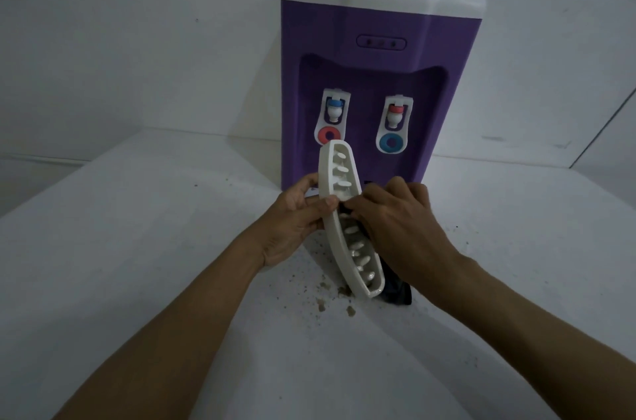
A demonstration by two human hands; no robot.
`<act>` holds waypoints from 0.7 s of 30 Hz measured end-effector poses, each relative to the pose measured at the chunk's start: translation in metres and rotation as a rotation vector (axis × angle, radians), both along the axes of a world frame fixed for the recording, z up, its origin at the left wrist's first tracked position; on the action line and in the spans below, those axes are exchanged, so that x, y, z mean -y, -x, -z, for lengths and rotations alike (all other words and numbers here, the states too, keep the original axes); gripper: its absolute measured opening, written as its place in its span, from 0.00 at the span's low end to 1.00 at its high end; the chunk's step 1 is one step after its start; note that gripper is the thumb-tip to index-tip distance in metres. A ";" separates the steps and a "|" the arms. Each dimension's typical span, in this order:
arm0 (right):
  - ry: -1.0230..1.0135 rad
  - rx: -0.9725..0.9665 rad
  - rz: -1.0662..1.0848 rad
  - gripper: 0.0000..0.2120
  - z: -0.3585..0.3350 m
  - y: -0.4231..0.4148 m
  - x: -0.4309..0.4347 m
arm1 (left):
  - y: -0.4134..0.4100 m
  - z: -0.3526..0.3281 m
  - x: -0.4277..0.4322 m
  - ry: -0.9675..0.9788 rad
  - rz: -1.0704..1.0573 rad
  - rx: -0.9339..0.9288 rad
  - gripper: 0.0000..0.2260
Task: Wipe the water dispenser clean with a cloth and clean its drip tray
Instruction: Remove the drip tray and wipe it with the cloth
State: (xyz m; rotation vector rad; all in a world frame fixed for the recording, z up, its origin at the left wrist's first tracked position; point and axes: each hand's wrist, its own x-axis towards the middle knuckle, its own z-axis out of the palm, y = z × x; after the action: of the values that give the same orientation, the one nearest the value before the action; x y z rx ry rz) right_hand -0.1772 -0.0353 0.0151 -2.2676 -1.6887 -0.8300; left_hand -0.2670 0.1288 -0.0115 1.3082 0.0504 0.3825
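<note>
Fig.: drip tray (339, 164) held tilted, on end, over tabletop (137, 247), in front of water dispenser (378, 27). Left grip (296, 216) curls round tray's mid rim; right grip (402, 223) bunches dark cloth (395, 294) against slots. Risk, we judge: hard rubbing twists tray loose; grit (323, 285) spreads further.

A plain, bare room, maybe in a home. The walls (137, 40) are white. A purple water dispenser (371, 75) stands on a white surface (137, 247) by the far wall, with brown crumbs (323, 286) scattered near it.
</note>
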 end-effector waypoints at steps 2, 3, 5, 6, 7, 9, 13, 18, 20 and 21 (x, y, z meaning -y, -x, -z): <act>-0.046 -0.044 0.025 0.13 0.002 -0.001 0.003 | 0.001 -0.002 0.000 -0.007 -0.003 0.006 0.18; -0.094 -0.096 0.005 0.11 0.005 0.000 0.004 | 0.001 -0.003 0.000 -0.008 0.000 0.011 0.18; -0.195 -0.202 -0.046 0.08 0.010 0.001 0.008 | 0.001 -0.002 0.000 -0.001 0.008 0.020 0.18; -0.223 -0.239 -0.055 0.10 0.014 0.002 0.011 | 0.001 -0.002 0.001 0.008 0.010 0.019 0.17; -0.239 -0.253 -0.060 0.11 0.019 0.002 0.013 | 0.001 -0.002 0.002 0.016 0.009 0.016 0.17; -0.238 -0.233 -0.075 0.12 0.026 0.006 0.014 | 0.000 -0.002 0.002 0.023 0.006 0.010 0.18; -0.164 -0.116 -0.115 0.14 0.022 0.007 0.011 | 0.001 -0.003 0.002 0.018 0.000 0.008 0.20; -0.028 -0.015 -0.042 0.20 0.011 0.004 0.018 | 0.001 -0.004 0.001 0.012 -0.005 -0.002 0.19; 0.011 0.016 -0.002 0.23 0.008 0.009 0.016 | -0.001 -0.004 0.003 0.000 -0.003 0.001 0.20; 0.026 0.032 -0.013 0.23 0.008 0.011 0.014 | -0.002 -0.004 0.004 -0.002 -0.003 0.003 0.21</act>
State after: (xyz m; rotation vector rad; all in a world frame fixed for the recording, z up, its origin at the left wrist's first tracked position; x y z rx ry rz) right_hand -0.1883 -0.0495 0.0074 -2.2696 -1.7362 -0.8503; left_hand -0.2653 0.1250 -0.0077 1.3102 0.0497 0.3869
